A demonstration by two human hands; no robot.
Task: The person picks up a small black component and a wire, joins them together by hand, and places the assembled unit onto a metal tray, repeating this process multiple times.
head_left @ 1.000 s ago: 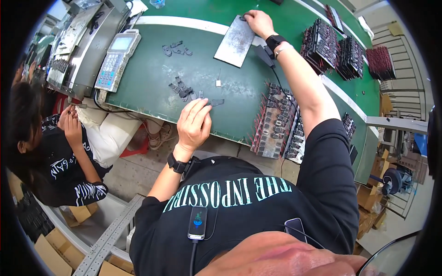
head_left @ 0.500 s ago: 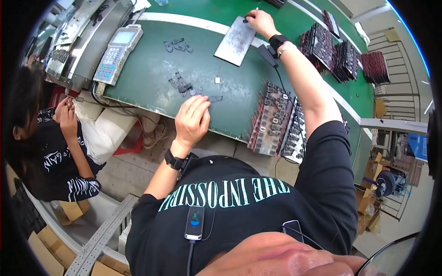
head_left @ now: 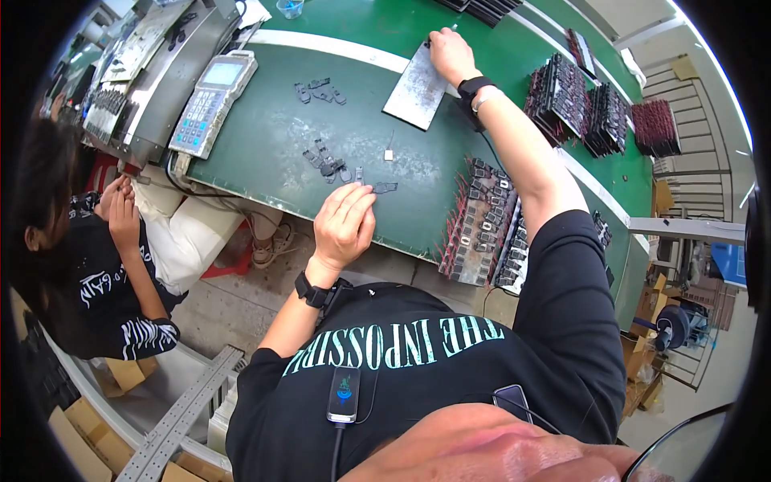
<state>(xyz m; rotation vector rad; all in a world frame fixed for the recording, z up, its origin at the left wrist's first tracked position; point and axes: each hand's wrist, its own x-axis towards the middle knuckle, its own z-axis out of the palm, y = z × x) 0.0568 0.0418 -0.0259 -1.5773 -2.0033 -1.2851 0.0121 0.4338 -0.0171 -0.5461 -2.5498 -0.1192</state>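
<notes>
Right hand (head_left: 452, 55): In the head view I had it over the far end of the grey plate (head_left: 412, 92), fingers curled together; a dark bit (head_left: 427, 45) showed by the fingertips, but I could not tell whether they gripped it.
Left hand (head_left: 344, 227): I had it at the near edge of the green table (head_left: 265, 120), fingers loosely bent, tips just beside the near dark parts (head_left: 328, 166); whether it held one, I could not tell.
Grey plate: It lay flat on the table, aslant, beyond the white square (head_left: 389, 155).
Far dark parts (head_left: 320, 91): These lay left of the plate, well apart from both hands.
Best touch: I judged that pressing straight down would spare the plate a skid, and that single parts wanted a light fingertip pinch.
Loaded board (head_left: 480, 229): I reckoned the right forearm should pass high over its red wires (head_left: 454, 217).
</notes>
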